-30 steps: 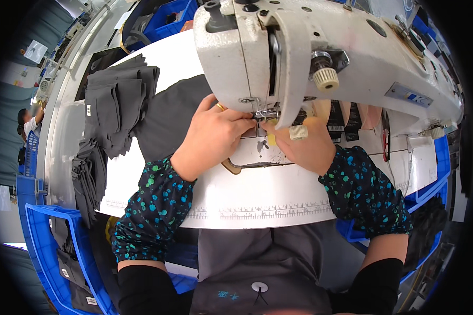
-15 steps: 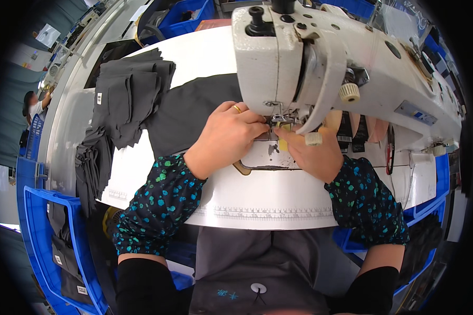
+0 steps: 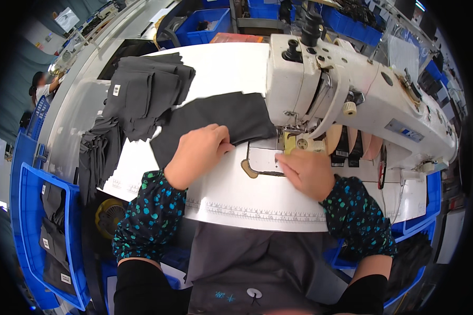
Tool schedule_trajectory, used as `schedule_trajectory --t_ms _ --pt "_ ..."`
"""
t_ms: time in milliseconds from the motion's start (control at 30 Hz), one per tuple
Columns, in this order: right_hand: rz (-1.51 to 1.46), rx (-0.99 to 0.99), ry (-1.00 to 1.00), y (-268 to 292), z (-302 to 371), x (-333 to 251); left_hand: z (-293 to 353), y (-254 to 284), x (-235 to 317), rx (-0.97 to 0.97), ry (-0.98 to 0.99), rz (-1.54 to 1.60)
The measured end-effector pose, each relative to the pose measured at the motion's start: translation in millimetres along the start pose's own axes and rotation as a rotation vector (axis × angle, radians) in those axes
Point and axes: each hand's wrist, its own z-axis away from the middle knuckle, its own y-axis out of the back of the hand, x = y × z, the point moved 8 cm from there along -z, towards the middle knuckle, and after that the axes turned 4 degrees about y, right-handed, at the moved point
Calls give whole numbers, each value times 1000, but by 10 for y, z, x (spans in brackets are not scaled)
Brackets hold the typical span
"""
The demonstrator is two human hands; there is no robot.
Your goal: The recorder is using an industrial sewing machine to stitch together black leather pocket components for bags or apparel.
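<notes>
My left hand [image 3: 198,156] is closed, its fingers curled in a pinch at the near edge of a dark grey fabric piece [image 3: 210,115]. That piece lies flat on the white table, its right end beside the presser foot [image 3: 293,130] of a white sewing machine [image 3: 362,84]. Just in front of the foot, my right hand [image 3: 309,172] rests over the metal needle plate [image 3: 263,156], thumb and forefinger tips together. Anything between those tips is too small to make out. A yellow guide piece [image 3: 290,143] shows beside the foot.
Stacked dark grey fabric pieces [image 3: 142,94] lie at the far left, with another pile [image 3: 100,157] hanging over the table edge. A blue bin [image 3: 29,220] holds more at left. Red-handled scissors [image 3: 382,170] lie right of the machine bed. A ruler strip [image 3: 252,213] runs along the near edge.
My left hand has moved left and nearer, away from the presser foot. My right hand has drawn back from the foot onto the plate. The whole view has shifted slightly.
</notes>
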Motion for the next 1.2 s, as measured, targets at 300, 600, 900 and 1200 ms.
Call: schedule_trajectory --t_ms 300,600,900,1200 --pt "-1075 240 -369 -360 -87 -557 776 714 725 170 -142 225" --pt "89 -5 -105 169 393 -881 848 462 55 40 -219 -164" --pt "321 -237 -36 -139 629 -1334 576 536 255 44 -95 169" --pt "-166 23 -259 316 310 -865 513 101 219 -156 -34 570"
